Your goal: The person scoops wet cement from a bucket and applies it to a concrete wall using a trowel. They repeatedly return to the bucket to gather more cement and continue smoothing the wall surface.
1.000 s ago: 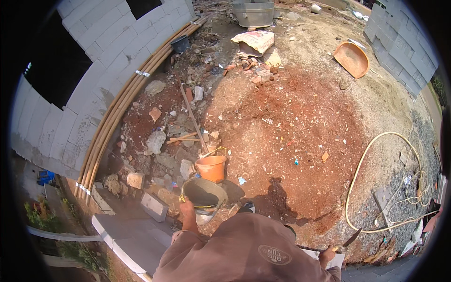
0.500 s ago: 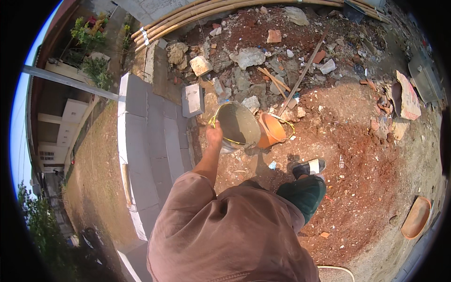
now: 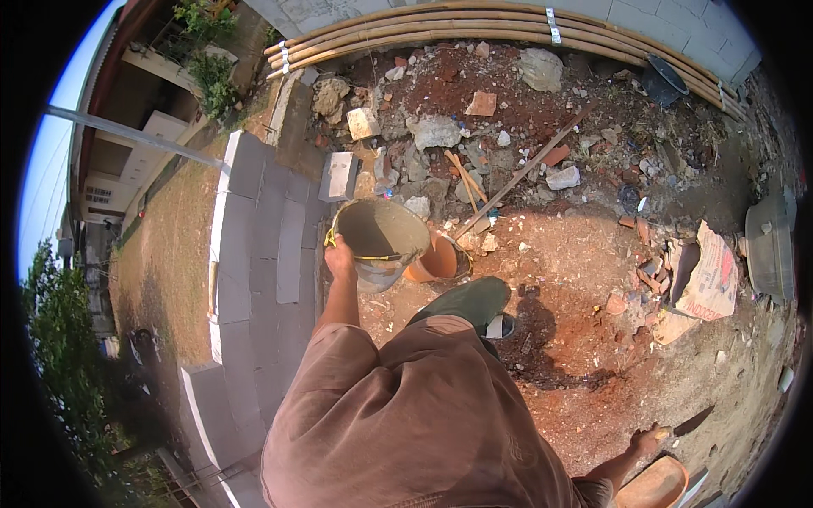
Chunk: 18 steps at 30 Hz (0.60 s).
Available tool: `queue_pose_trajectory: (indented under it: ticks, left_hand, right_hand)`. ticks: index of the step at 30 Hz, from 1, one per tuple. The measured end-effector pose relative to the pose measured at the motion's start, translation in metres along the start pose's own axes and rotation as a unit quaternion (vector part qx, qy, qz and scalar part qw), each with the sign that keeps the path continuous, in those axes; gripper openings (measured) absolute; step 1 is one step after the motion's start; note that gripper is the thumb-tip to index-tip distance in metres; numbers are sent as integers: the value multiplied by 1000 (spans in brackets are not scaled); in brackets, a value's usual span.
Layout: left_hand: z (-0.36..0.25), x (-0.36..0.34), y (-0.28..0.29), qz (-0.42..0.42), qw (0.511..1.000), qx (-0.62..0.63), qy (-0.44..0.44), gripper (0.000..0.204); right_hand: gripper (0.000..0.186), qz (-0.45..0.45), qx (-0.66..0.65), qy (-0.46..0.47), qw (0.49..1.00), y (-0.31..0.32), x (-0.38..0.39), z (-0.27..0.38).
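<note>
My left hand (image 3: 340,256) is closed on the rim of a bucket (image 3: 385,275), near its yellow handle. Grey wet mortar (image 3: 381,227) fills much of the bucket. Right beside it, partly behind, an orange bucket (image 3: 436,256) leans on the ground. Out to the lower right, my right hand (image 3: 648,442) grips a trowel (image 3: 694,421) by its handle. Its dark pointed blade aims away from my body. Just below that hand lies a shallow orange-brown tub (image 3: 656,487), cut off partly by my sleeve.
A grey block wall (image 3: 254,254) runs along my left. Rubble, a loose block (image 3: 339,176) and a long wooden strip (image 3: 525,173) lie ahead. Bamboo poles (image 3: 423,38) line the far wall. A torn paper sack (image 3: 707,275) and a grey tub (image 3: 769,245) are at right.
My body and left leg area have shifted over the ground, and the buckets now appear further left. My right hand has come into view with a trowel. The left hand keeps its grip on the bucket.
</note>
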<state>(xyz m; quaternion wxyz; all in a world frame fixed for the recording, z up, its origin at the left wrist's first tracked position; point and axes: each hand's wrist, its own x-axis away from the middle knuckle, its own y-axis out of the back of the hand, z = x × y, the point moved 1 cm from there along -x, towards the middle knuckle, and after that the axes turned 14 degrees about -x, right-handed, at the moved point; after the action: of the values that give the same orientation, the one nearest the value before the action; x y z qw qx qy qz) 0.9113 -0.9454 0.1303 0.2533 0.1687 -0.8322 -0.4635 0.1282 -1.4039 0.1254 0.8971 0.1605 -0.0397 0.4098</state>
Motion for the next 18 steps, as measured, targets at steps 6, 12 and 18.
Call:
queue_pose_trajectory:
  ticks: [6, 12, 18]
  left_hand:
    - [-37, 58, -28, 10, 991, 113, 67, 57]
    - [-139, 95, -104, 45, 998, 26, 33, 57]
    - [-197, 113, -136, 193, 962, 35, -192, 46]
  right_hand:
    - [24, 235, -104, -35, 966, -215, -18, 86]
    - [21, 281, 8, -87, 956, -316, -14, 109]
    - [22, 225, 196, -59, 953, -342, -138, 75]
